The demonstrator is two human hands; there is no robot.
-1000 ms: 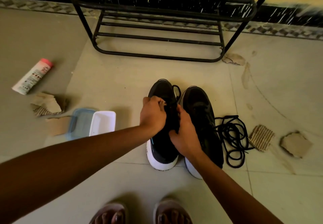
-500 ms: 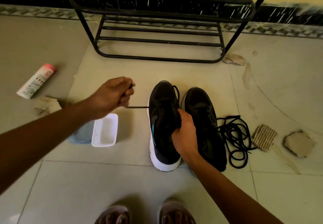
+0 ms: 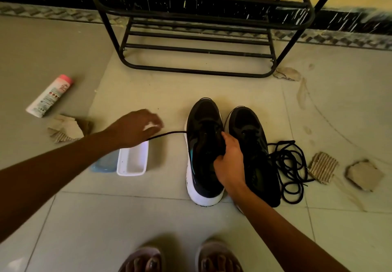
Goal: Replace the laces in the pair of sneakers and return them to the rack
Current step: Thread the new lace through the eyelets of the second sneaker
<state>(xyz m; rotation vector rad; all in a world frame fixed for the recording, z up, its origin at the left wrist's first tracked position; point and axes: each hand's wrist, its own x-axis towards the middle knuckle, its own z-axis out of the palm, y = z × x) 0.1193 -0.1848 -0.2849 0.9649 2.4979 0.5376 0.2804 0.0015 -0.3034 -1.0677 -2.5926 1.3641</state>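
Standing side by side on the tiled floor [image 3: 212,218], toes toward the rack [image 3: 201,28], two black sneakers are seen from above. The left sneaker [image 3: 201,123] is gripped by the right hand [image 3: 230,162], whose fingers are curled over the edge of its opening, at the side facing the right sneaker [image 3: 252,144]; the two shoes are touching or very nearly so. A black lace [image 3: 169,134] is stretched from the left sneaker's eyelet area out to the left, off the floor, and is led under the left hand [image 3: 135,128]. That hand is blurred and is held above the far end of a white tray [image 3: 132,161]; whether the lace is pinched or merely passed beneath the fingers cannot be told.

A loose tangle of black laces [image 3: 286,165] is heaped on the floor just beside the right sneaker, against its outer side. A blue lid [image 3: 105,162] is laid against the tray's left side, partly hidden by the left forearm. Farther left, a white tube with a pink cap [image 3: 49,95] is lying on its side, and a torn piece of cardboard [image 3: 65,127] is found near it. More cardboard scraps [image 3: 322,166] are scattered to the right of the laces. Two sandalled feet [image 3: 218,257] are visible at the bottom edge.
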